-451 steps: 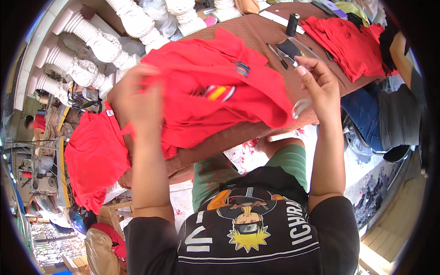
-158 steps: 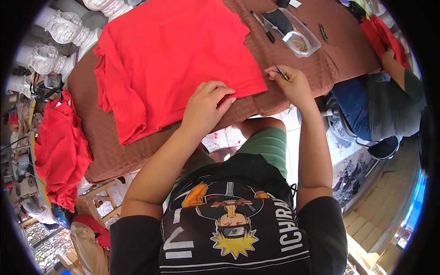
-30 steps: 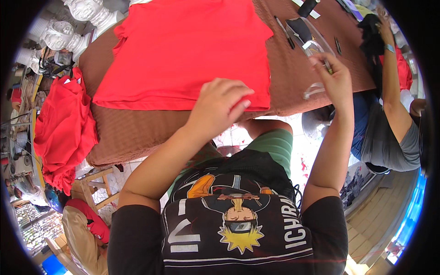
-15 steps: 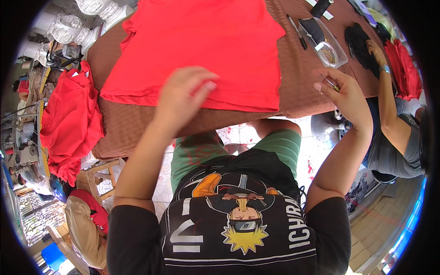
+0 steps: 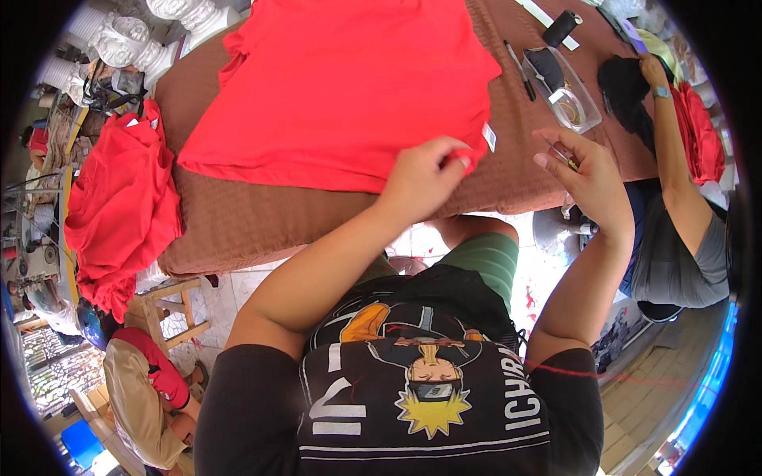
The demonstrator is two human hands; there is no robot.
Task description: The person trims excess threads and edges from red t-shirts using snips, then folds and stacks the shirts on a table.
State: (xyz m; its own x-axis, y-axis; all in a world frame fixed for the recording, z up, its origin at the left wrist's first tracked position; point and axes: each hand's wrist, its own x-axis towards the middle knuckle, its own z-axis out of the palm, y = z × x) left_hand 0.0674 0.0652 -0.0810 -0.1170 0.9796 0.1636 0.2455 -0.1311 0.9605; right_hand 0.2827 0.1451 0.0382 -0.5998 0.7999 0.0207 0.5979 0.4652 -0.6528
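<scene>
A red shirt [image 5: 341,87] lies spread on the brown cloth-covered table [image 5: 222,210]. My left hand [image 5: 425,178] pinches the lower right corner of its hem and lifts it slightly. A small white tag [image 5: 489,137] shows at the shirt's side edge, just above that corner. My right hand [image 5: 591,170] is raised off the table to the right, apart from the shirt. Between its fingers is a small, thin metal tool [image 5: 565,155] with a yellow-green part; most of it is covered by the hand.
A clear plastic box [image 5: 583,111] and a black pen [image 5: 520,70] lie right of the shirt, with a black spool [image 5: 562,28] farther back. Red garments [image 5: 123,202] hang over the left edge. At right, a person [image 5: 679,238] handles black cloth [image 5: 627,87]. Someone sits lower left.
My left hand has moved right across the shirt and taken hold of its hem corner. The white tag has come into sight. My right hand stays nearly in place with its tool.
</scene>
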